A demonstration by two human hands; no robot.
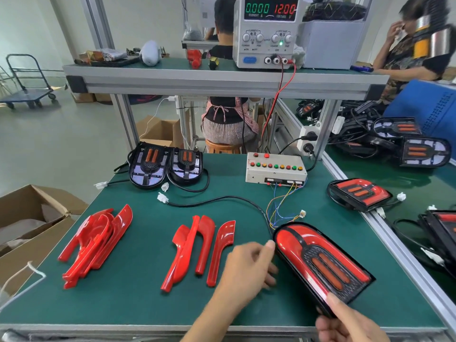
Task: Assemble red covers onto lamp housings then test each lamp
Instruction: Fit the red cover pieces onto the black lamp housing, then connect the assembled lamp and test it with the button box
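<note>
A black lamp housing with red covers fitted (320, 262) is tilted above the green mat near the front right. My right hand (345, 322) grips its near end, thumb on top. My left hand (249, 270) holds its left edge, thumb at the rim and fingers underneath. The lamp's black cable runs back to a white plug (162, 198). Loose red covers lie in two groups, one at front centre (199, 250), the other at the left (96, 243). Two bare housings (165, 166) sit at the back left. A test box with coloured buttons (276, 169) stands behind.
A power supply (267, 30) reading 12.00 stands on the upper shelf. One assembled lamp (359, 195) rests on the right rail, with more lamps and cables (407, 141) beyond. An open cardboard box (29, 218) sits at the left. Two people work behind the bench.
</note>
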